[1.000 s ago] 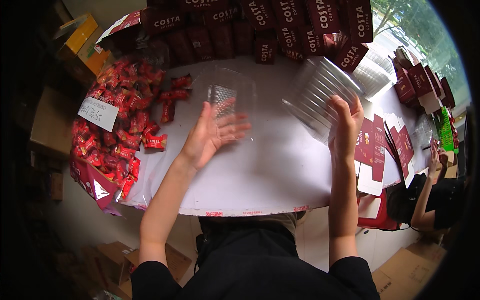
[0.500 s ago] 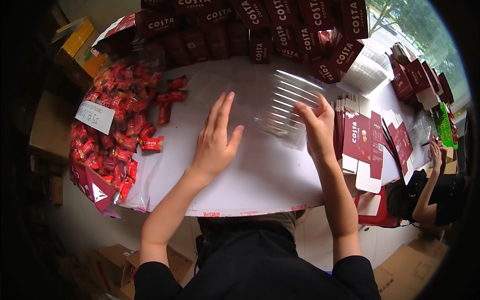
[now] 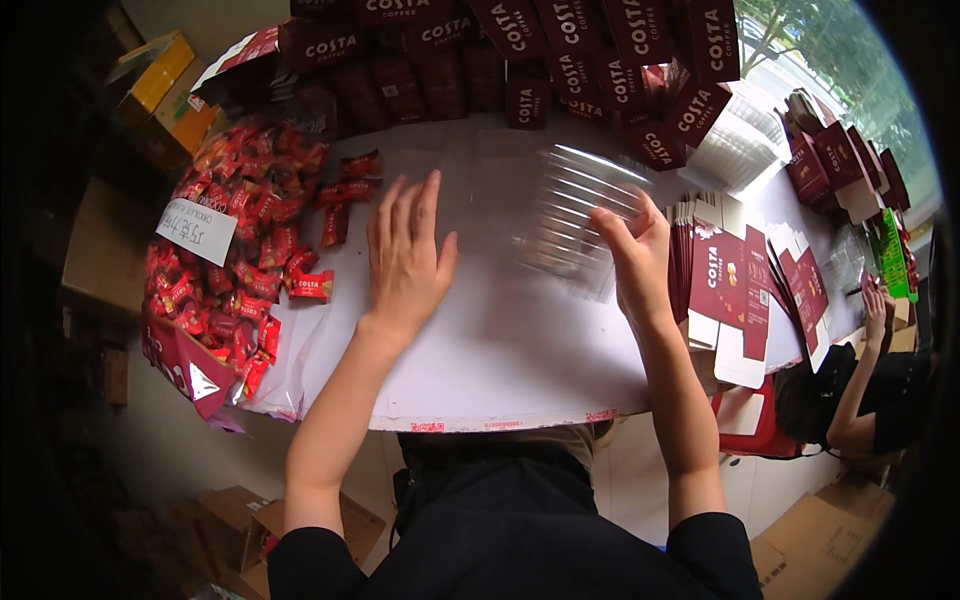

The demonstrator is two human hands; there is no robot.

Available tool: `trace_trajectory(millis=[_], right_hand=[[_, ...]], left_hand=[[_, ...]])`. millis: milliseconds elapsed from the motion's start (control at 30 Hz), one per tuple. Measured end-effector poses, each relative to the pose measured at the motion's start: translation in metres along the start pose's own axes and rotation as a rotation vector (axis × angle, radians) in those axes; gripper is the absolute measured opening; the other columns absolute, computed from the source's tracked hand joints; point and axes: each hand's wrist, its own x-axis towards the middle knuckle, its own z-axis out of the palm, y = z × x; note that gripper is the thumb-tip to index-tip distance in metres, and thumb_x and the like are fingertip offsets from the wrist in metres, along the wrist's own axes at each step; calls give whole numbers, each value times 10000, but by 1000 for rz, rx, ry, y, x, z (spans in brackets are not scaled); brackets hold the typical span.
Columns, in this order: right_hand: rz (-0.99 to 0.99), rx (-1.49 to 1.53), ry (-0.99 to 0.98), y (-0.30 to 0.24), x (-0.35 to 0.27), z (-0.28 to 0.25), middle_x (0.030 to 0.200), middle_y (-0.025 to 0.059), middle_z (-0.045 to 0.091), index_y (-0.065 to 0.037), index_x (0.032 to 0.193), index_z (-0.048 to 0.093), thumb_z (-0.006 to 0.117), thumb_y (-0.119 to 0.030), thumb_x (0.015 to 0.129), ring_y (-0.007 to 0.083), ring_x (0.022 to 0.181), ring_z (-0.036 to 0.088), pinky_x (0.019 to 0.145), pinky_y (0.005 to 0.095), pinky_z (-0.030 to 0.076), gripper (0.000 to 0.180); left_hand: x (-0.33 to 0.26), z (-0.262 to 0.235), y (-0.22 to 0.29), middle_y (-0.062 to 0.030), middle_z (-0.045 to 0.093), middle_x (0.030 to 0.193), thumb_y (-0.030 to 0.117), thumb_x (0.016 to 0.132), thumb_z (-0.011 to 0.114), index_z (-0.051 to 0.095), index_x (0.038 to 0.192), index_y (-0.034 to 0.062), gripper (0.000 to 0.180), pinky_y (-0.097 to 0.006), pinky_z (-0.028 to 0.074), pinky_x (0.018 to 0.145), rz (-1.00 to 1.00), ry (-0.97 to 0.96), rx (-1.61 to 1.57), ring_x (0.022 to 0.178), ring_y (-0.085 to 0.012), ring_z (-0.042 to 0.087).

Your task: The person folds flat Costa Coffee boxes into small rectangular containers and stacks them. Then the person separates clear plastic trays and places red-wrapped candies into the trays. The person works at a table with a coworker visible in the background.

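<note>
1. Left hand (image 3: 405, 255): released, flat on the white worktop (image 3: 500, 350), fingers spread.
2. Right hand (image 3: 635, 255): grasping the clear tray (image 3: 575, 215), tilted just above the worktop.
3. I judge the tray, flimsy and slick, could slip or buckle.
4. Sweets (image 3: 250, 250) lie near; a sweep could scatter them.
</note>
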Motion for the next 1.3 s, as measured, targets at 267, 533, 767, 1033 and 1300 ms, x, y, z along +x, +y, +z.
trace_trajectory(millis=[267, 533, 767, 1033, 1300], right_hand=[[-93, -12, 244, -1, 11, -15, 855, 63, 602, 44, 1023, 536, 565, -61, 798, 92, 739, 558, 657, 231, 480, 250], [-105, -41, 204, 1, 8, -10, 857, 41, 592, 33, 1027, 535, 572, -72, 804, 79, 732, 542, 650, 220, 471, 249], [-97, -10, 159, 6, 9, -8, 826, 15, 580, 25, 1012, 544, 579, -73, 804, 53, 722, 528, 643, 196, 448, 233], [80, -73, -83, 0, 7, -6, 864, 41, 601, 36, 1028, 538, 595, -93, 823, 77, 774, 555, 695, 224, 467, 249], [29, 34, -330, 1, -4, 4, 1019, 79, 586, 28, 1137, 487, 584, -129, 868, 129, 905, 558, 793, 273, 476, 326]], left_hand=[[15, 7, 4, -93, 313, 1372, 118, 745, 636, 561, 1155, 257, 439, -621, 118, 1038, 244, -110, 106, 1334, -336, 165], [43, 27, -23, -109, 425, 1273, 108, 787, 604, 589, 960, 115, 174, -521, 247, 1038, 249, -144, 97, 1252, -332, 326], [37, 25, -46, -143, 445, 1243, 98, 785, 596, 559, 933, 59, 158, -462, 317, 1001, 132, -110, 137, 1158, -331, 425], [46, -20, 16, -188, 328, 1367, 418, 790, 622, 350, 1316, 70, 687, -448, 320, 1004, 148, -104, -346, 1225, -330, 391], [28, -3, 49, -160, 384, 1314, 544, 856, 476, 238, 1374, 43, 759, -353, 311, 1007, -336, -269, -1195, 1221, -252, 379]])
